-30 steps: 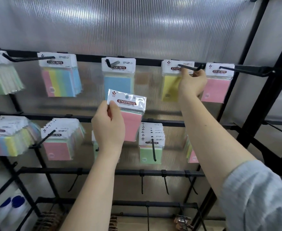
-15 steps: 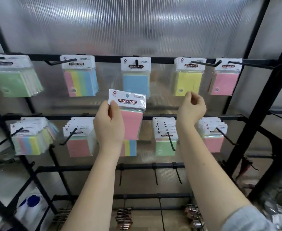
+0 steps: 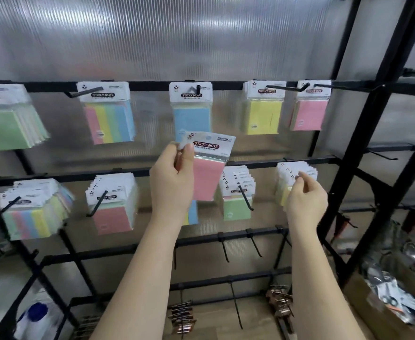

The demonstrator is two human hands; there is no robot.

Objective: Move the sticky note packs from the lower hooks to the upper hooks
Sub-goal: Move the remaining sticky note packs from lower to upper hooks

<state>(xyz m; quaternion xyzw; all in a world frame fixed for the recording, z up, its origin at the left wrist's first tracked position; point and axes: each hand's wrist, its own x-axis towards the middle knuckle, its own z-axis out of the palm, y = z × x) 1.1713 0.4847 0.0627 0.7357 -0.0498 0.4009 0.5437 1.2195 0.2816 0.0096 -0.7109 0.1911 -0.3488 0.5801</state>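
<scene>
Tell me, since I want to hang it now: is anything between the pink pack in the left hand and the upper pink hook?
Nothing visible blocks it. The pink pack in the left hand has open air up to the upper pink hook, right of the yellow packs.

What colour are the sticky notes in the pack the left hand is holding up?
Pink, under a white header card: the pack in the left hand, head view.

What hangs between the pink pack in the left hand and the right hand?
In the head view, a stack of green packs on a lower hook, between the pink pack and right hand.

Both forearms are bare to the frame's lower edge, with no sleeve, watch or ring showing.
</scene>
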